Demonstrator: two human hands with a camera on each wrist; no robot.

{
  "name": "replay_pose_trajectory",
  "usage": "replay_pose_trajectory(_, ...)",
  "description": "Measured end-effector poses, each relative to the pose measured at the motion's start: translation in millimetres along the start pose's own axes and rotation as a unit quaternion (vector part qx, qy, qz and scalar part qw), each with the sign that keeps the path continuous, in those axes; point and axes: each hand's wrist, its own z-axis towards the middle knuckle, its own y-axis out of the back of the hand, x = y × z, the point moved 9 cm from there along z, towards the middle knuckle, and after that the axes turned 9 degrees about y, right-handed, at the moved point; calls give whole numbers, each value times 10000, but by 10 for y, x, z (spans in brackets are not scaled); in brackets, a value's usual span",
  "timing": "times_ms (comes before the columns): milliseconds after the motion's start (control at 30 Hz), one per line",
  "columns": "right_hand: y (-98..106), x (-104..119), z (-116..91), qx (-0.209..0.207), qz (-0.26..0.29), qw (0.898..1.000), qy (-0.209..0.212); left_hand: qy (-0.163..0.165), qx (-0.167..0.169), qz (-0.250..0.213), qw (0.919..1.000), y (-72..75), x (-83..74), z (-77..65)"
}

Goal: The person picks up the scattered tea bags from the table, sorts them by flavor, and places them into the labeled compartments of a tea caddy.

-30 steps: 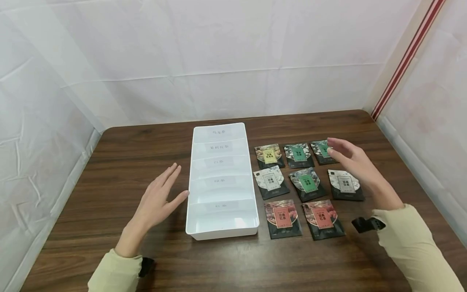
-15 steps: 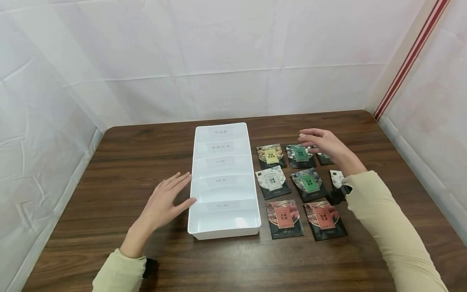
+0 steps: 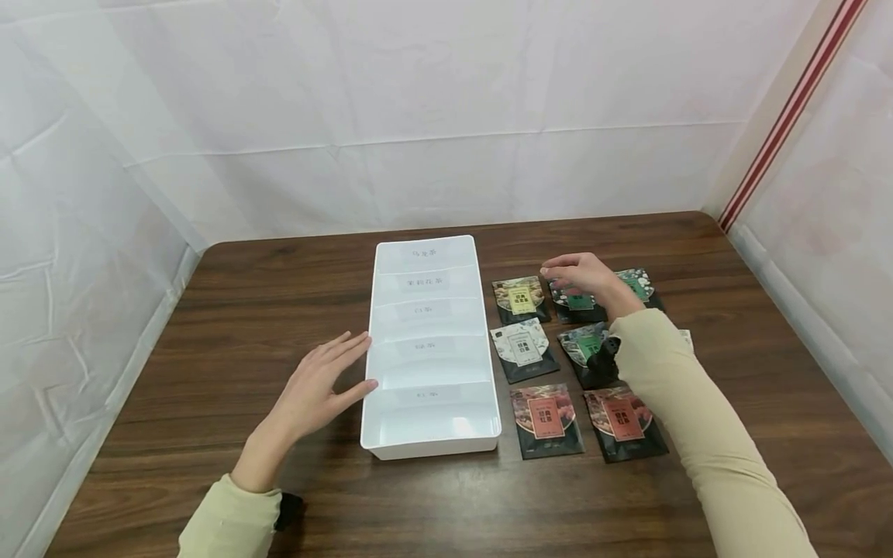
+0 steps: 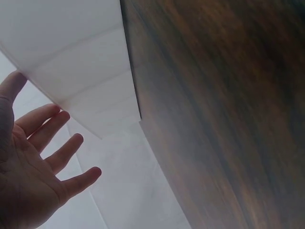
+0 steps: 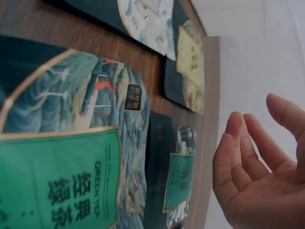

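My left hand [image 3: 317, 385] rests against the left rim of a white tray [image 3: 430, 447], thumb and fingertips at its edge, fingers spread. The tray has several labelled compartments in a column. My right hand [image 3: 584, 277] hovers over the back row of tea packets, fingers loosely bent and holding nothing. Below it lies a dark packet with a green label [image 3: 579, 306], partly covered by the hand. Just left of the fingertips is the yellow-labelled packet [image 3: 520, 300]. In the right wrist view a packet marked green tea [image 5: 62, 176] shows large, with the hand beyond it.
A white-labelled packet [image 3: 523, 349] and two red-labelled packets [image 3: 546, 421] lie right of the tray. Another green-labelled packet [image 3: 638, 287] sits at the back right. The right sleeve [image 3: 691, 418] hides part of the middle row. A white curtain [image 3: 446, 116] stands behind the table.
My right hand has moved left from the far-right back packet toward the yellow-labelled one. My left hand has come in to touch the tray's rim. The packets lie as before.
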Motion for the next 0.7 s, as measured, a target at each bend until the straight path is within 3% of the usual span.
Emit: replay_pose_trajectory(700,-40,-116,206,-87,-880,9961,-2,-70,21,-66,10000,-28,-38,9)
